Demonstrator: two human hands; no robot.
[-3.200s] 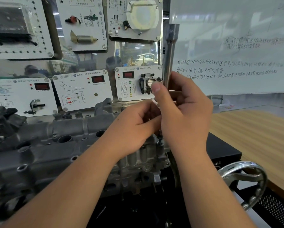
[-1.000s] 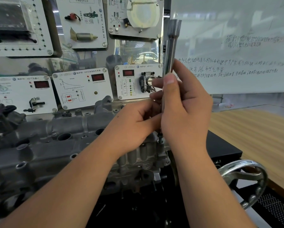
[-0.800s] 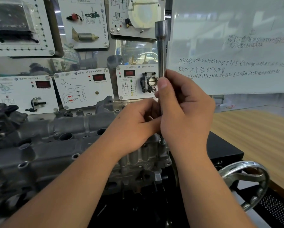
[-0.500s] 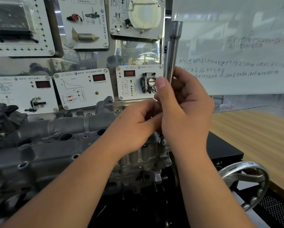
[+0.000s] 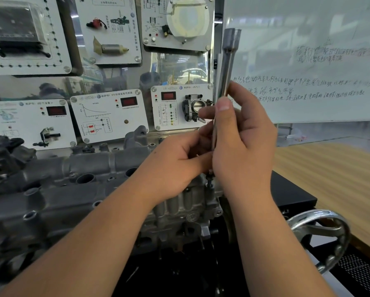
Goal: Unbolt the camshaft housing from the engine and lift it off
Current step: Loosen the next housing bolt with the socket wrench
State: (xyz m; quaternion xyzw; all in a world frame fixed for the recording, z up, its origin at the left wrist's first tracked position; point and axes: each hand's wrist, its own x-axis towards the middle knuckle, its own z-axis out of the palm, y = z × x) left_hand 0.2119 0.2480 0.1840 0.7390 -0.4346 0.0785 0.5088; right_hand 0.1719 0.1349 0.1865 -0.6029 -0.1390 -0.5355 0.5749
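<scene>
Behind a whiteboard [image 5: 308,61] of blurred handwritten Chinese and VW-badged sensor panels [image 5: 108,115], both hands pinch a steel socket extension [image 5: 228,67] upright over a bolt [image 5: 209,179] at the grey camshaft housing's [image 5: 51,189] right end, right hand [image 5: 244,142] above left hand [image 5: 177,161].

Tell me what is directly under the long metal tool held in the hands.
Below the tool, a dark bolt stands out of the camshaft housing. The right hand and left hand cover where tool meets bolt.

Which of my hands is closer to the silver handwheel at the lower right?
Right. The right hand, gripping the long metal tool, is up and left of the handwheel; the left hand is farther left.
</scene>
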